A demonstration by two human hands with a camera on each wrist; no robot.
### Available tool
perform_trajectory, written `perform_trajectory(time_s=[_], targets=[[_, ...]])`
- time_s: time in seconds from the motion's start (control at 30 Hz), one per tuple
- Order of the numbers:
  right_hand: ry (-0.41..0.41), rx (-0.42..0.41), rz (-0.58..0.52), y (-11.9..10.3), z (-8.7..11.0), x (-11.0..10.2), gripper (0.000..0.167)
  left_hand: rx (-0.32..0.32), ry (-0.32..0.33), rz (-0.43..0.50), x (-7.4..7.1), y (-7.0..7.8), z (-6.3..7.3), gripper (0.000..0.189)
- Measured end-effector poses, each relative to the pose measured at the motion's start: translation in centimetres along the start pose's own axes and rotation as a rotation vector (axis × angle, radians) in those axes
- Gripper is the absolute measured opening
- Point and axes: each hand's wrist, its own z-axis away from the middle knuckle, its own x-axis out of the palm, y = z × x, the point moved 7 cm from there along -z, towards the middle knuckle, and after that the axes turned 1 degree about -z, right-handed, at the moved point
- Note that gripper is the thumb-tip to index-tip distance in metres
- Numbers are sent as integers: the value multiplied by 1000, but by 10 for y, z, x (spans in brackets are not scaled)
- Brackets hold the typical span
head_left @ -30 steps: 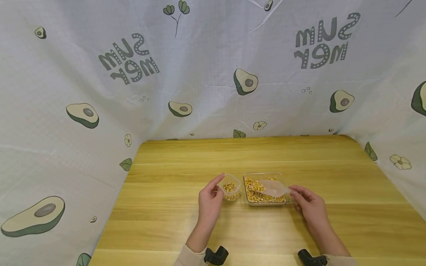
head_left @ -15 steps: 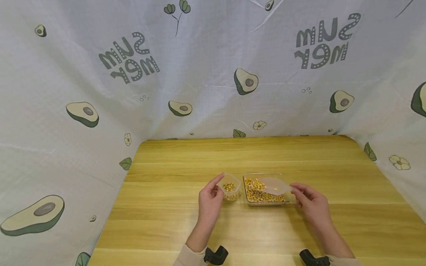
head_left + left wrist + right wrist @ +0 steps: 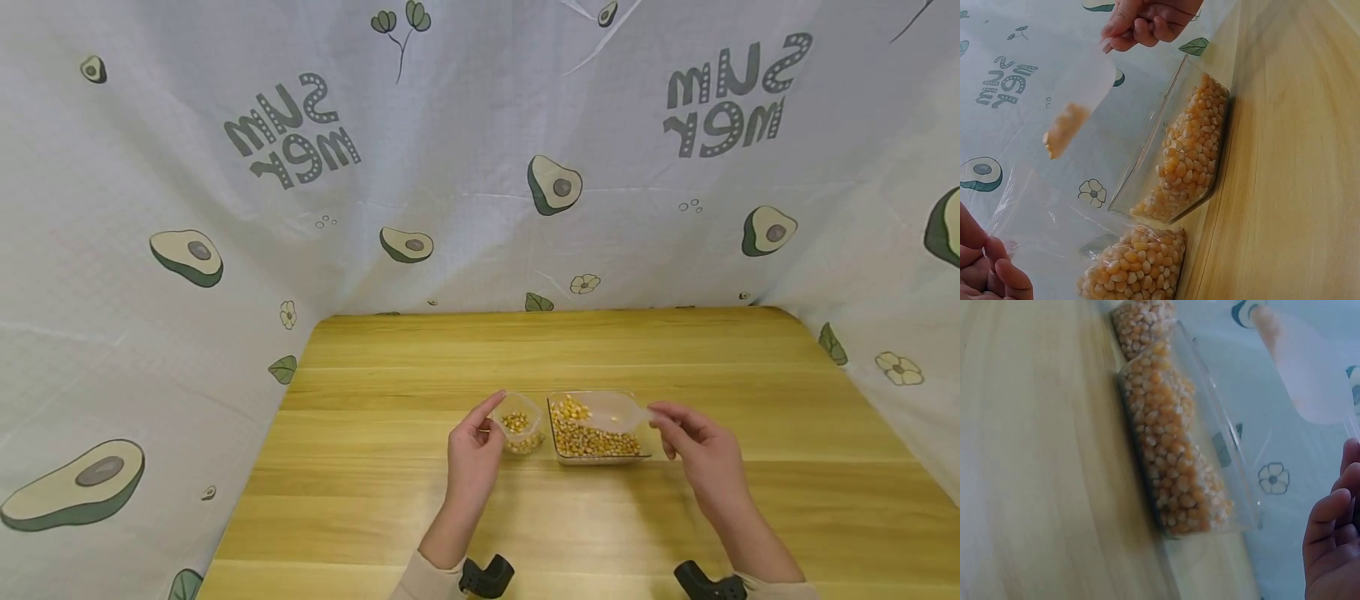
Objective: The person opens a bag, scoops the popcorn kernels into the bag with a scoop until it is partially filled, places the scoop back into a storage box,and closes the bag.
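My right hand (image 3: 701, 446) pinches the handle end of a translucent white scoop (image 3: 603, 412), with a small heap of corn kernels (image 3: 573, 408) at its tip. In the left wrist view the scoop (image 3: 1088, 94) hangs above a clear rectangular container (image 3: 1141, 162) of corn, apart from it. My left hand (image 3: 476, 454) pinches the rim of a small clear plastic container (image 3: 534, 408), partly filled with kernels (image 3: 1135, 269). That container stands upright on the table, just left of the rectangular one. The right wrist view shows only part of my right hand (image 3: 1335, 531).
The wooden table (image 3: 375, 500) carries both containers near its middle. Behind and at both sides hangs a pale curtain (image 3: 465, 150) printed with avocados and lettering.
My right hand and the scoop have risen off the corn in the rectangular container, with kernels on the scoop's tip. My left hand and the small container have hardly moved.
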Motion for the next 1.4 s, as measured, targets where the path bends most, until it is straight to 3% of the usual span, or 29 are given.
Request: perform_trajectory(time_s=[0.27, 0.7, 1.0, 1.17, 1.4], targets=[[-41, -36, 53, -15, -2, 11, 31, 1, -3, 10, -1, -1, -2, 45], [-65, -92, -26, -23, -6, 27, 25, 14, -7, 15, 0, 3, -3, 44], [-32, -112, 140, -29, -6, 39, 25, -6, -28, 9, 1, 1, -3, 46], [-37, -189, 186, -35, -5, 46, 19, -18, -31, 6, 1, 0, -2, 47], [-56, -383, 224, -51, -1, 55, 17, -17, -35, 4, 2, 1, -2, 47]])
